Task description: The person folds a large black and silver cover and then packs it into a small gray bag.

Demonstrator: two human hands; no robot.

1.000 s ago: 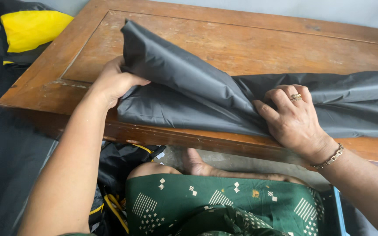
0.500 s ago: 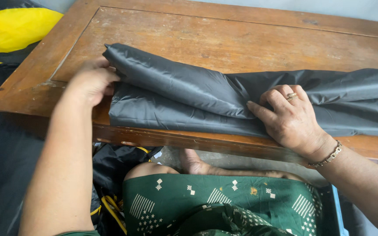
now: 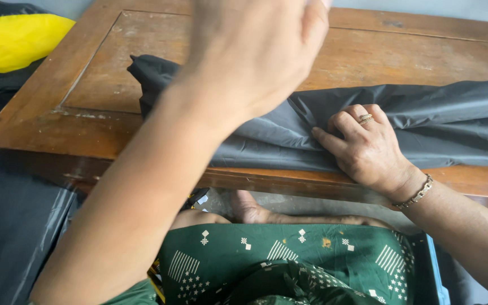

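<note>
The right hand (image 3: pixel 368 148) lies flat, fingers spread, pressing the dark grey fabric (image 3: pixel 453 121), whose length runs left-right. The left hand (image 3: pixel 255 53), raised at top centre, is loosely open and holds nothing.

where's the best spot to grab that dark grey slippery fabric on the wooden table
Probably the free left end of the dark grey folded fabric, coming in from the left over the bare wooden table. That corner sticks up in a loose peak with nothing on it, so fingers can pinch it. The right hand already pins the middle flat, while the left hand is raised above it.
</note>
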